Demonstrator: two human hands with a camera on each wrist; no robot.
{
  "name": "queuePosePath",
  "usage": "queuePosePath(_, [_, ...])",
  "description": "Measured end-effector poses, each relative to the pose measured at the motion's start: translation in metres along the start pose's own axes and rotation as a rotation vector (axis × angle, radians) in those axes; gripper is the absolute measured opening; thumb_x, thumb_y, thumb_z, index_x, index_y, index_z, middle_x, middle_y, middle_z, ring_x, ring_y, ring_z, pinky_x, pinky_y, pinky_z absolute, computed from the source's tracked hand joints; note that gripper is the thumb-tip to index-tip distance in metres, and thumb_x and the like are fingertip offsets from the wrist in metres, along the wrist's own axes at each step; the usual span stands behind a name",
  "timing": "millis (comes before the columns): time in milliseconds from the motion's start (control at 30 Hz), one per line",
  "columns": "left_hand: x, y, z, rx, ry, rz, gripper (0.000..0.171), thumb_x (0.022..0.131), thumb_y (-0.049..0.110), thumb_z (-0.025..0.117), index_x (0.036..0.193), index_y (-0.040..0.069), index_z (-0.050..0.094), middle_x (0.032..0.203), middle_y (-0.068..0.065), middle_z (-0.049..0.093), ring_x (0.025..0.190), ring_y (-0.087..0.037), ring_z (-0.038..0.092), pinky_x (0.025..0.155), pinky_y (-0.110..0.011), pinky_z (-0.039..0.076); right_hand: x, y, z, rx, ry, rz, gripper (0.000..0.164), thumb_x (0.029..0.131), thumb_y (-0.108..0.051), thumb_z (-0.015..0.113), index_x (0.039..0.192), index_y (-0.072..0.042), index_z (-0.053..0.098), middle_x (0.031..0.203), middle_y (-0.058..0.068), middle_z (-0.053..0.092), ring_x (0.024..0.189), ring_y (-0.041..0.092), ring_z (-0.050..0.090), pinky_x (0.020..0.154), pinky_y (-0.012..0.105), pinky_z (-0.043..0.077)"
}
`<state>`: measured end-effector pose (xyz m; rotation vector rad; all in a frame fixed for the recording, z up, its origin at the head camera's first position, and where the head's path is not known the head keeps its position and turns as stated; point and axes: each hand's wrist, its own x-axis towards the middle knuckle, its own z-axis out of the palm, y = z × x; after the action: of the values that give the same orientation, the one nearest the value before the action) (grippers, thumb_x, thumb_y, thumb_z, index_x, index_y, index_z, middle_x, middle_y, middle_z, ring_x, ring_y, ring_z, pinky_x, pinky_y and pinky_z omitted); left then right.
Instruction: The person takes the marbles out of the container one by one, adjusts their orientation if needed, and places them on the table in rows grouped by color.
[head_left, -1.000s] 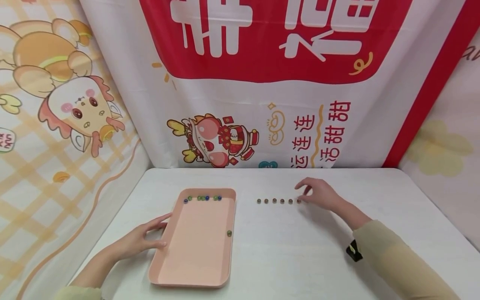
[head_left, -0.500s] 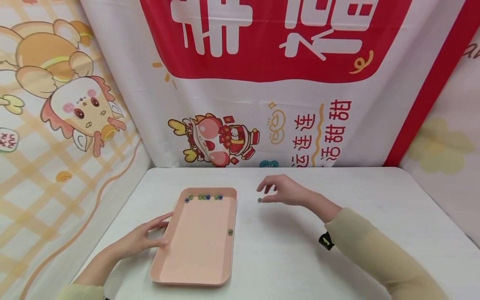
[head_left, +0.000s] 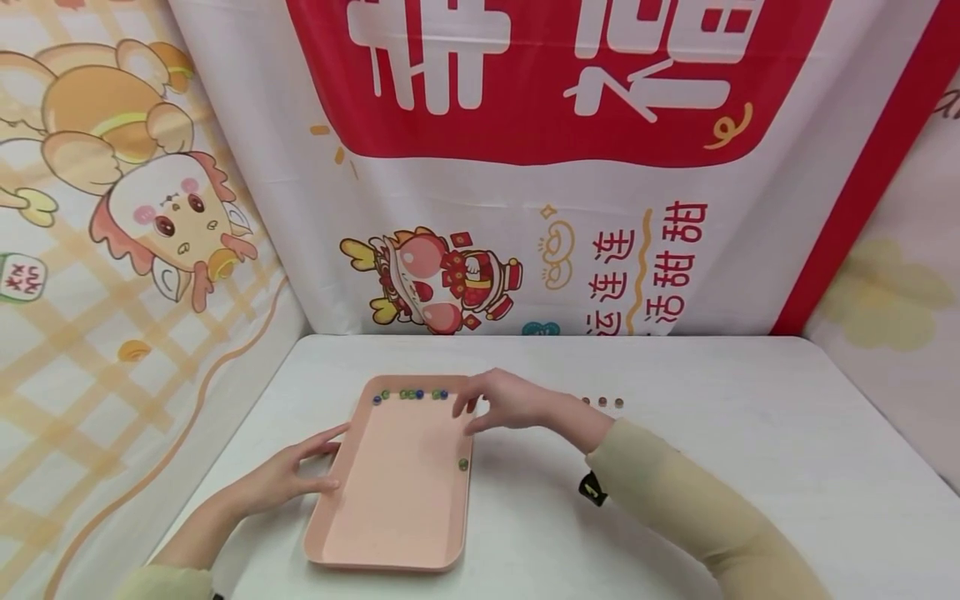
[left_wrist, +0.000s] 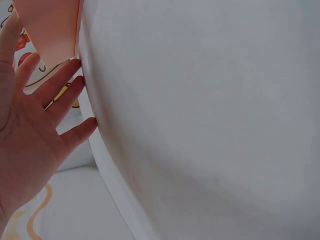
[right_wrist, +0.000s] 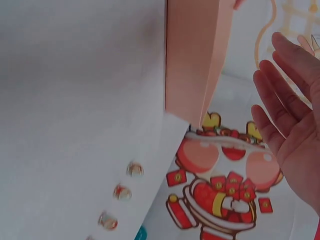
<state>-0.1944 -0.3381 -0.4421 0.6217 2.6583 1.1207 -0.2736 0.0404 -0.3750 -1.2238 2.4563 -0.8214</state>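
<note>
In the head view, my left hand [head_left: 288, 475] rests at the left side of a pink tray [head_left: 397, 521], fingers spread and thumb at its rim. Blue and green marbles [head_left: 419, 394] lie along the tray's far end. One greenish marble [head_left: 462, 464] sits by its right wall. My right hand [head_left: 502, 400] reaches over the tray's far right corner, thumb and fingers apart with no marble visible between them. Brownish marbles [head_left: 603, 402] stand in a row right of the tray, partly hidden by the right forearm. In the right wrist view, several reddish-brown marbles [right_wrist: 121, 192] show in that row.
The white table [head_left: 675, 500] ends at a printed fabric backdrop [head_left: 555, 183] behind. A patterned cloth wall [head_left: 150, 333] runs along the left side. A black tag [head_left: 592, 488] hangs at the right sleeve.
My right hand has moved left from the right end of the marble row, along it, to over the tray's right rim. My left hand stays at the tray.
</note>
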Motion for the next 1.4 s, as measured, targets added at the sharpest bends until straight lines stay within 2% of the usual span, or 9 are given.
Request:
queuePosePath(100, [0.000, 0.001, 0.000, -0.001, -0.003, -0.006, 0.080, 0.084, 0.030, 0.077, 0.151, 0.013, 0.036, 0.134, -0.015, 0.056, 0.128, -0.037, 0.043, 0.099, -0.027, 0.035, 0.010, -0.004, 0.012, -0.016, -0.050, -0.011, 0.024, 0.082, -0.020, 0.080, 0.105, -0.016, 0.074, 0.100, -0.004, 0.068, 0.098, 0.020, 0.061, 0.075, 0.024, 0.049])
queuePosePath(200, [0.000, 0.002, 0.000, -0.003, -0.008, -0.007, 0.080, 0.084, 0.029, 0.077, 0.151, 0.013, 0.036, 0.134, -0.016, 0.056, 0.129, -0.037, 0.043, 0.099, -0.027, 0.034, 0.017, -0.004, 0.025, -0.039, -0.086, -0.020, 0.025, 0.083, -0.021, 0.080, 0.106, -0.015, 0.075, 0.100, -0.005, 0.068, 0.093, 0.013, 0.059, 0.072, 0.020, 0.048])
queuePosePath(467, [0.000, 0.004, 0.000, 0.001, -0.003, -0.012, 0.080, 0.083, 0.029, 0.077, 0.150, 0.012, 0.036, 0.134, -0.016, 0.056, 0.129, -0.038, 0.042, 0.097, -0.022, 0.033, 0.027, -0.001, 0.043, -0.044, -0.147, -0.001, 0.024, 0.081, -0.023, 0.081, 0.103, -0.016, 0.075, 0.092, -0.008, 0.067, 0.082, 0.007, 0.058, 0.070, 0.019, 0.048])
queuePosePath(833, [0.000, 0.001, 0.000, -0.011, -0.004, 0.001, 0.080, 0.083, 0.029, 0.077, 0.151, 0.013, 0.036, 0.134, -0.015, 0.056, 0.129, -0.038, 0.042, 0.098, -0.021, 0.032, 0.035, -0.002, 0.045, -0.141, -0.228, 0.082, 0.013, 0.077, -0.023, 0.085, 0.086, -0.023, 0.075, 0.075, -0.012, 0.063, 0.071, 0.007, 0.055, 0.066, 0.020, 0.047])
queuePosePath(1067, [0.000, 0.001, 0.001, -0.019, 0.000, 0.000, 0.080, 0.083, 0.029, 0.077, 0.151, 0.012, 0.037, 0.134, -0.015, 0.056, 0.130, -0.038, 0.041, 0.098, -0.018, 0.029, 0.040, -0.006, 0.046, -0.202, -0.265, 0.160, 0.014, 0.074, -0.023, 0.087, 0.079, -0.024, 0.074, 0.071, -0.010, 0.063, 0.068, 0.008, 0.055, 0.065, 0.021, 0.046])
queuePosePath(1400, [-0.001, 0.001, 0.000, -0.014, 0.000, -0.001, 0.081, 0.083, 0.030, 0.077, 0.150, 0.013, 0.037, 0.135, -0.016, 0.056, 0.129, -0.038, 0.042, 0.098, -0.019, 0.030, 0.044, -0.009, 0.051, -0.187, -0.278, 0.194, 0.014, 0.076, -0.016, 0.085, 0.074, -0.020, 0.072, 0.069, -0.007, 0.062, 0.065, 0.009, 0.054, 0.062, 0.020, 0.046])
